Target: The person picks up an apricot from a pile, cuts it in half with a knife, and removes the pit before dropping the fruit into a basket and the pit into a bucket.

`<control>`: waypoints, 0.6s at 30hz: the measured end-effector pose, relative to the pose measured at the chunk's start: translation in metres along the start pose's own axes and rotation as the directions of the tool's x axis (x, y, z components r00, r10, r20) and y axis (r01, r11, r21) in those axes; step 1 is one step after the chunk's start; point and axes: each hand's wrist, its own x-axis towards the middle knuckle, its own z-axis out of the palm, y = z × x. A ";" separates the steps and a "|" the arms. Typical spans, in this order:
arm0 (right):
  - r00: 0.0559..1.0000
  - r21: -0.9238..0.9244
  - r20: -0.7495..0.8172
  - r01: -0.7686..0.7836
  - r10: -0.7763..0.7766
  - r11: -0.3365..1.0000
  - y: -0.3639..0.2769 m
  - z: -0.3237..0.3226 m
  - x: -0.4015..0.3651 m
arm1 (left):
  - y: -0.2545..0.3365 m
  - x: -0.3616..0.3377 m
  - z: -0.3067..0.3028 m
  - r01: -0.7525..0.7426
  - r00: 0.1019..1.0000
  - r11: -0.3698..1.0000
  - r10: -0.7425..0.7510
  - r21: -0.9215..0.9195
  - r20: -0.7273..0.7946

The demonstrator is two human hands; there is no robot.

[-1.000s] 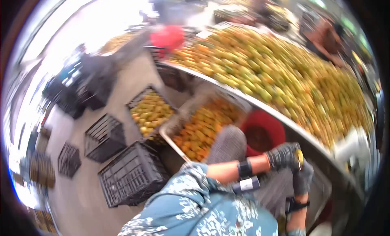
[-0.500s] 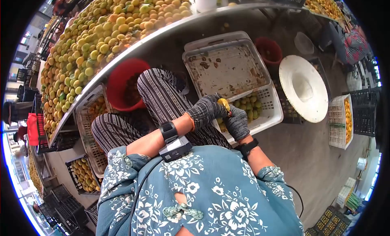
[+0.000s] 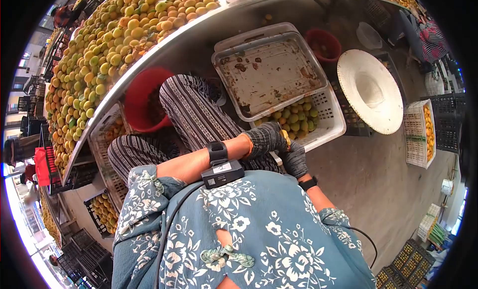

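My left hand, in a dark grey knitted glove, is closed with a small yellow apricot piece at its fingertips, mostly hidden by the glove. Against it, my right hand, gloved the same way, is closed with its fingers curled; what it holds, if anything, is hidden. Both hands meet over my lap, at the near edge of a white crate of green-yellow apricots. A dirty, shallow white tray rests over the far part of that crate.
A metal table heaped with apricots curves across the top left. A red tub stands by my knee, and another red bucket beyond the tray. To the right are a white brimmed hat and a fruit-filled crate. A person sits farther off.
Both hands have moved slightly right and down in the view, still together. Less of the yellow piece shows now. My view has tilted, so the tray and table sit higher.
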 end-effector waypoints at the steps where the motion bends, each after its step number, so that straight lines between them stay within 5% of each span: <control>1: 1.000 0.012 0.015 -0.001 0.001 1.000 0.008 0.000 0.001 | 0.000 -0.002 0.002 0.004 1.000 1.000 -0.004 0.001 -0.001; 3: 0.999 0.030 0.037 0.002 -0.003 1.000 0.021 -0.001 0.001 | -0.001 -0.008 0.003 0.001 0.991 1.000 -0.005 -0.029 -0.137; 10: 0.992 0.024 0.116 -0.048 0.045 0.999 0.017 -0.006 0.003 | 0.004 -0.023 -0.011 -0.028 0.992 0.987 0.007 -0.161 -0.126; 13: 0.992 -0.136 -0.025 0.120 -0.124 0.983 0.009 -0.004 0.009 | 0.004 -0.032 -0.014 -0.039 0.994 0.960 0.009 -0.279 -0.107; 15: 0.991 0.051 0.069 0.115 -0.119 0.992 0.002 -0.005 0.011 | -0.003 -0.034 -0.015 -0.073 0.994 0.918 0.036 -0.390 -0.100; 18: 0.994 0.101 0.091 0.046 -0.056 0.994 0.012 0.001 0.012 | -0.006 -0.036 -0.018 -0.202 0.973 0.899 0.139 -0.389 -0.183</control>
